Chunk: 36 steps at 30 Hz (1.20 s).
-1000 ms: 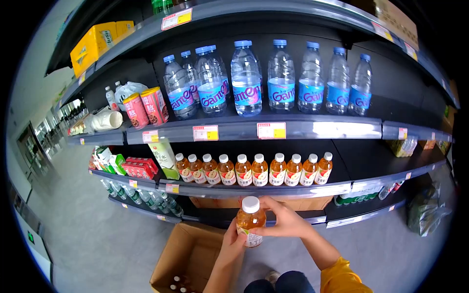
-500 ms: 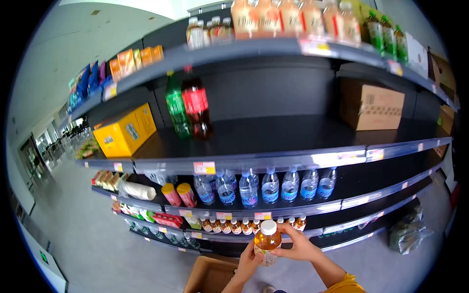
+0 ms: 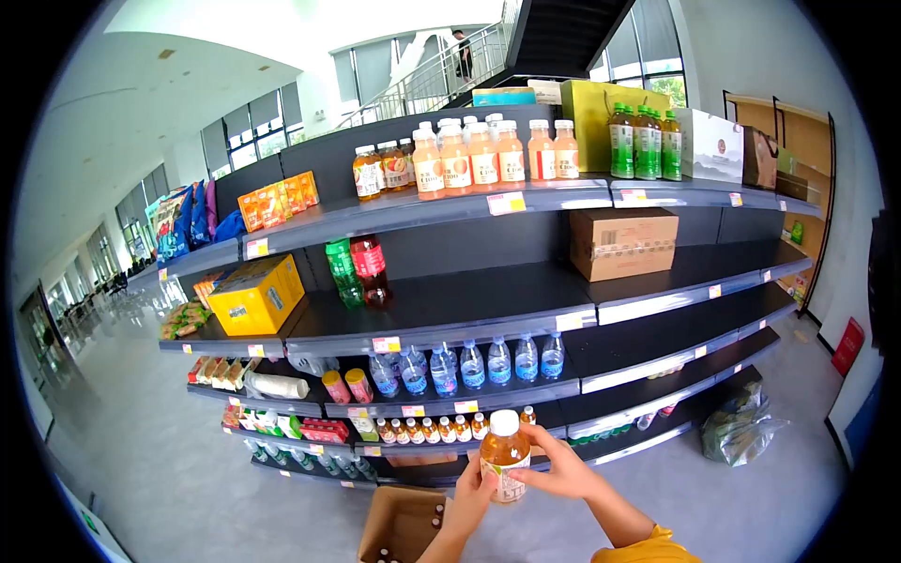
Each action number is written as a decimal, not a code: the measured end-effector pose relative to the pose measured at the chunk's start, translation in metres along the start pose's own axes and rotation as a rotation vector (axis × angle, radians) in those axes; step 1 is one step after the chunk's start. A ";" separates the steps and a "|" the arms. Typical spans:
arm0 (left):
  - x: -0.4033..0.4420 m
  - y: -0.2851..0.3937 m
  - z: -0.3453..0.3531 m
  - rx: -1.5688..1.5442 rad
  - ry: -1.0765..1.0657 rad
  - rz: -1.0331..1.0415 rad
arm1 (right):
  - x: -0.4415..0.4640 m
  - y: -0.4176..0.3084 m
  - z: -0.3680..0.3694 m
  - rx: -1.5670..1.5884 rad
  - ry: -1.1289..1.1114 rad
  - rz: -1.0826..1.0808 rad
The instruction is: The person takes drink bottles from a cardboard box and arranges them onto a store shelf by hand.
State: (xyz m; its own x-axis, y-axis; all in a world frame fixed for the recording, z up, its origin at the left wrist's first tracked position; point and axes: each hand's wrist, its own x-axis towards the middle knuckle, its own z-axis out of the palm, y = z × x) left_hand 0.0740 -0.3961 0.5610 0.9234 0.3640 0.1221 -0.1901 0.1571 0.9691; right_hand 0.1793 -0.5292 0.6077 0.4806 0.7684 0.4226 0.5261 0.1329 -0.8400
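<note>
Both my hands are wrapped round a drink bottle [image 3: 505,460] with amber liquid, a white cap and a pale label, held upright in front of the shelves. My left hand [image 3: 469,495] grips its lower left side, the thumb on the label. On the other side, my right hand [image 3: 563,467] has fingers behind the bottle and its thumb across the front. Behind it, a row of similar amber bottles [image 3: 430,432] stands on a lower shelf. Below my left hand, an open cardboard box [image 3: 377,525] on the floor holds several capped bottles.
Water bottles [image 3: 499,362] line the shelf above. Higher up are a yellow box [image 3: 259,298], a green and a red-labelled soda bottle [image 3: 370,270], and a brown carton [image 3: 623,246]. Peach-coloured bottles [image 3: 456,164] stand on top. A plastic bag [image 3: 743,427] lies at right.
My view has tilted upward, bringing the top shelf and a staircase into sight. The bottle is a little further left, still in both hands. Bottles in the floor box now show.
</note>
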 end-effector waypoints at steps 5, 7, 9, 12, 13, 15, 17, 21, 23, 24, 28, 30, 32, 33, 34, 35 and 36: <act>-0.011 -0.008 0.017 -0.068 0.014 0.067 | -0.015 -0.008 -0.011 0.066 -0.050 0.036; -0.009 -0.010 0.019 -0.078 0.008 0.069 | -0.013 -0.007 -0.016 0.063 -0.045 0.018; -0.007 -0.013 0.020 -0.077 -0.011 0.044 | -0.015 -0.001 -0.018 0.022 -0.012 -0.031; -0.005 -0.023 0.022 -0.046 0.011 0.015 | -0.021 0.004 -0.018 0.015 0.023 0.068; -0.005 -0.026 0.021 -0.039 -0.025 0.023 | -0.023 0.007 -0.018 0.021 0.027 0.054; -0.008 -0.035 0.018 -0.036 -0.042 -0.003 | -0.033 0.025 -0.012 0.006 0.033 0.065; -0.009 -0.047 0.015 -0.055 -0.051 -0.071 | -0.037 0.035 -0.009 0.017 0.023 0.120; -0.003 -0.073 0.013 -0.142 -0.069 -0.172 | -0.041 0.064 -0.005 0.054 0.030 0.238; 0.007 -0.081 0.014 -0.083 -0.027 -0.209 | -0.038 0.083 -0.007 0.063 0.010 0.261; 0.012 -0.086 0.014 -0.090 -0.003 -0.220 | -0.036 0.091 -0.010 0.071 0.005 0.269; 0.036 -0.104 0.010 -0.156 0.037 -0.268 | -0.016 0.127 -0.020 0.189 -0.097 0.430; 0.056 -0.119 0.005 -0.064 0.080 -0.286 | 0.005 0.149 -0.022 0.166 -0.138 0.408; 0.081 -0.132 0.003 -0.071 0.125 -0.284 | 0.025 0.171 -0.029 0.165 -0.145 0.447; 0.090 -0.137 0.004 -0.070 0.143 -0.296 | 0.035 0.175 -0.032 0.133 -0.168 0.464; 0.100 -0.143 0.003 -0.085 0.140 -0.297 | 0.043 0.184 -0.037 0.120 -0.170 0.472; 0.113 -0.148 -0.001 -0.247 0.178 -0.396 | 0.051 0.198 -0.040 0.098 -0.210 0.470; 0.123 -0.152 -0.004 -0.404 0.211 -0.481 | 0.057 0.208 -0.042 0.072 -0.245 0.454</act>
State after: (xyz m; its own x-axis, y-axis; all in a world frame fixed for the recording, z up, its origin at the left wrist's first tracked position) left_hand 0.2154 -0.3710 0.4277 0.8593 0.3329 -0.3883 0.0788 0.6639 0.7436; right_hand 0.3454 -0.4838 0.4715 0.4659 0.8817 -0.0744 0.2493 -0.2115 -0.9450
